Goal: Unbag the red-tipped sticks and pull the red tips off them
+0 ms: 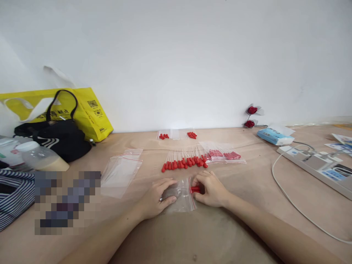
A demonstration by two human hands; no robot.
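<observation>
Our left hand (156, 196), fingers parted, steadied a clear bag (181, 204); our right hand (211, 189) gripped red pieces (195, 189) at its red-striped right edge, where slack plastic could have snagged and spilled them.

Table (220, 227) layout around the stick row (183, 163)
Before the row lies one bag (180, 201); left, flat bags (121, 174), farther out a bottle (45, 157); right, just beside, filled bags (224, 156), farther out a power strip (316, 168); behind and right, a tissue pack (275, 136).
</observation>
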